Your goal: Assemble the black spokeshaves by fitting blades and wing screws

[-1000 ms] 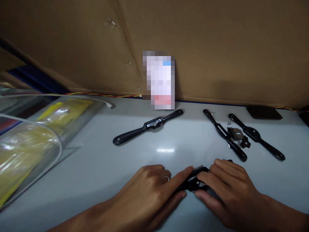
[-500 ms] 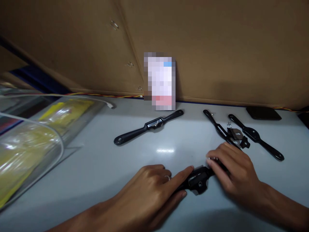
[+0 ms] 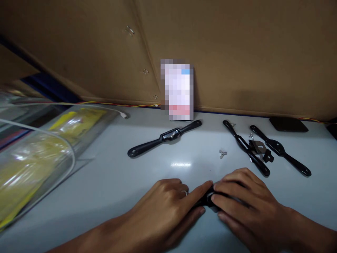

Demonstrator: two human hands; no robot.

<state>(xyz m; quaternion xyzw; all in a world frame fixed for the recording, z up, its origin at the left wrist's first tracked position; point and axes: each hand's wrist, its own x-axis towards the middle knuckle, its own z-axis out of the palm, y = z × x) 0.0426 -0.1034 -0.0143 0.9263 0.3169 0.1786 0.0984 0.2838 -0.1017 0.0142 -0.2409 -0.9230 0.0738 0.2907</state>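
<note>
A black spokeshave (image 3: 202,201) lies low over the table's near side, between my hands. My left hand (image 3: 168,207) is closed around its left handle, with the index finger stretched along it to the middle. From the right, the fingers of my right hand (image 3: 252,203) are bent over its middle and grip there, hiding most of the blade part. A silver thumbscrew (image 3: 222,153) rests on the table beyond my right hand. To its right lies a bare black spokeshave body (image 3: 243,146) beside loose blade and cap pieces (image 3: 259,147).
Another spokeshave (image 3: 165,137) lies centre left, and one more (image 3: 279,149) at the right. A small screw (image 3: 251,136) sits near the loose pieces. A blurred upright screen (image 3: 179,91) leans on the cardboard wall (image 3: 250,52). Yellow plastic-wrapped packets (image 3: 47,161) and a white cable (image 3: 73,154) occupy the left.
My right hand has moved left from the right handle onto the spokeshave's middle. The thumbscrew now shows on the table, where none lay before. My left hand keeps its hold.
</note>
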